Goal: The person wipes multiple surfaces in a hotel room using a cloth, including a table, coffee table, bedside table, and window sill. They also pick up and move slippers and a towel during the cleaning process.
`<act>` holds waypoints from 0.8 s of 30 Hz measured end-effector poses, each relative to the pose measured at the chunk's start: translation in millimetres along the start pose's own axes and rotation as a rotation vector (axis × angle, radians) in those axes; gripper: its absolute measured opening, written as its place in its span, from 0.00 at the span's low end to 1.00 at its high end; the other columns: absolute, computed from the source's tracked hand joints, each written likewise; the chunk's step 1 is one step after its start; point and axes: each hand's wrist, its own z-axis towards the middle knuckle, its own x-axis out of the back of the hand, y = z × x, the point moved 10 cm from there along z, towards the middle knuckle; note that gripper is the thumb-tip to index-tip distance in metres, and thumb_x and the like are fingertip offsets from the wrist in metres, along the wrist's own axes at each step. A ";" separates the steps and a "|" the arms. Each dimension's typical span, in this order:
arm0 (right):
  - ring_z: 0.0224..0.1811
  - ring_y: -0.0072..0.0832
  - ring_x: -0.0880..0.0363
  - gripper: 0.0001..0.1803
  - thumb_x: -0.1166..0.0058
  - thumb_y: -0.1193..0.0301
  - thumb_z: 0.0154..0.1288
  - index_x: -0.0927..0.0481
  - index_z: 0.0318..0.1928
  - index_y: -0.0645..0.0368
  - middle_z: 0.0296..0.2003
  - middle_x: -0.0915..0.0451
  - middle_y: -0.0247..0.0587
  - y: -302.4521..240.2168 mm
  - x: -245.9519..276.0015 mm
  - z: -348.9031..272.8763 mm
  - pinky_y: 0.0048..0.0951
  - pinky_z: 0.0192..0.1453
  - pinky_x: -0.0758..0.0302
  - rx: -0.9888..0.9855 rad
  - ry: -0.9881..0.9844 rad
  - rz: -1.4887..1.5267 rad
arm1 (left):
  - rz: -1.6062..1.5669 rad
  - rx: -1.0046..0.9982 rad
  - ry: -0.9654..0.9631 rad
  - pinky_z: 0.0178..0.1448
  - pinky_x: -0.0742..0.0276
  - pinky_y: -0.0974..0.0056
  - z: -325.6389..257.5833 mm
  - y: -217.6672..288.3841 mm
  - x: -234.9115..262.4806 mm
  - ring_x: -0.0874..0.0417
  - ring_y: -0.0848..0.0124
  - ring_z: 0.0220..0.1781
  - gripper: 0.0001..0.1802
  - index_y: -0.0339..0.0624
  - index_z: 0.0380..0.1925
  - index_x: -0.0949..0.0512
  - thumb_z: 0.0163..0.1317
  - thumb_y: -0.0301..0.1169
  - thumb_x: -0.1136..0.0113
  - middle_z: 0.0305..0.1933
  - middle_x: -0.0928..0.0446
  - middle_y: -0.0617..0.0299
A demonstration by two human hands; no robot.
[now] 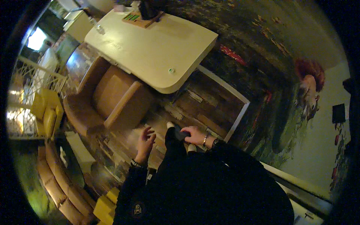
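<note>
In the head view, my right hand [195, 135] has thumb and fingers closed on a dark grey piece [180, 134], on my side of the white table [150, 48], out past its rounded corner. The piece lies against my black trousers [174, 146] and blends into them, so I cannot tell its long axis or which way it points. My left hand [145, 145] is held wide, fingers apart and loosely bent, also on my side of the table, well apart from the piece.

The brown armchair [116, 90] stands along the table's long side, to my left, its near arm limiting room there. A white strip [237, 120] runs from beneath the table's right end, then turns a corner back toward me. Between that strip and the table's rounded end lies open wood-patterned floor [204, 101], giving my right hand more room.
</note>
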 end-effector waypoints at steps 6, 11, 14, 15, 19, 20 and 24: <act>0.46 0.33 0.20 0.24 0.42 0.71 0.51 0.23 0.52 0.60 0.42 0.18 0.46 30.8 131.2 74.8 0.34 0.51 0.25 -0.123 0.430 0.055 | 0.758 -0.739 -0.100 0.60 0.29 0.52 149.2 142.2 -63.6 0.28 0.51 0.58 0.31 0.40 0.61 0.32 0.54 0.25 0.40 0.62 0.31 0.48; 0.46 0.32 0.19 0.30 0.37 0.67 0.56 0.28 0.60 0.55 0.45 0.19 0.45 -16.7 203.7 59.0 0.31 0.48 0.23 -0.151 0.749 0.025 | 1.056 -0.873 -0.264 0.67 0.36 0.47 182.5 152.2 -138.4 0.38 0.43 0.66 0.37 0.43 0.65 0.36 0.52 0.27 0.38 0.71 0.44 0.44; 0.46 0.33 0.19 0.31 0.35 0.65 0.56 0.29 0.61 0.54 0.47 0.20 0.46 -33.3 226.5 50.5 0.31 0.49 0.23 -0.094 0.864 -0.078 | 1.261 -0.872 -0.348 0.68 0.36 0.48 182.9 116.8 -172.9 0.41 0.42 0.68 0.38 0.45 0.65 0.35 0.50 0.28 0.36 0.73 0.47 0.45; 0.47 0.34 0.19 0.32 0.35 0.64 0.56 0.29 0.61 0.54 0.48 0.20 0.47 -46.2 228.1 50.0 0.30 0.49 0.23 0.044 0.890 -0.127 | 1.175 -0.778 -0.387 0.67 0.37 0.47 182.1 103.6 -178.2 0.40 0.41 0.66 0.35 0.44 0.63 0.34 0.51 0.29 0.38 0.72 0.44 0.45; 0.65 0.48 0.34 0.33 0.34 0.62 0.54 0.28 0.62 0.50 0.65 0.36 0.47 -14.3 210.4 72.3 0.42 0.63 0.31 -0.022 0.592 -0.321 | 1.241 -0.811 -0.403 0.62 0.33 0.45 125.7 73.2 -202.4 0.35 0.40 0.61 0.27 0.41 0.58 0.30 0.55 0.25 0.47 0.65 0.38 0.42; 0.72 0.55 0.50 0.34 0.33 0.60 0.52 0.28 0.61 0.47 0.70 0.45 0.46 -19.1 204.6 71.5 0.53 0.69 0.42 0.054 0.543 -0.578 | 0.826 -0.686 -0.367 0.60 0.32 0.47 108.1 79.5 -190.4 0.34 0.41 0.58 0.24 0.39 0.54 0.28 0.53 0.22 0.50 0.61 0.35 0.42; 0.74 0.55 0.55 0.32 0.38 0.56 0.56 0.28 0.62 0.44 0.72 0.48 0.49 -2.0 231.6 73.0 0.62 0.71 0.52 0.160 0.370 -0.740 | 0.934 -0.556 -0.340 0.53 0.28 0.50 43.2 88.2 -205.9 0.31 0.47 0.52 0.21 0.41 0.49 0.25 0.52 0.21 0.48 0.51 0.31 0.47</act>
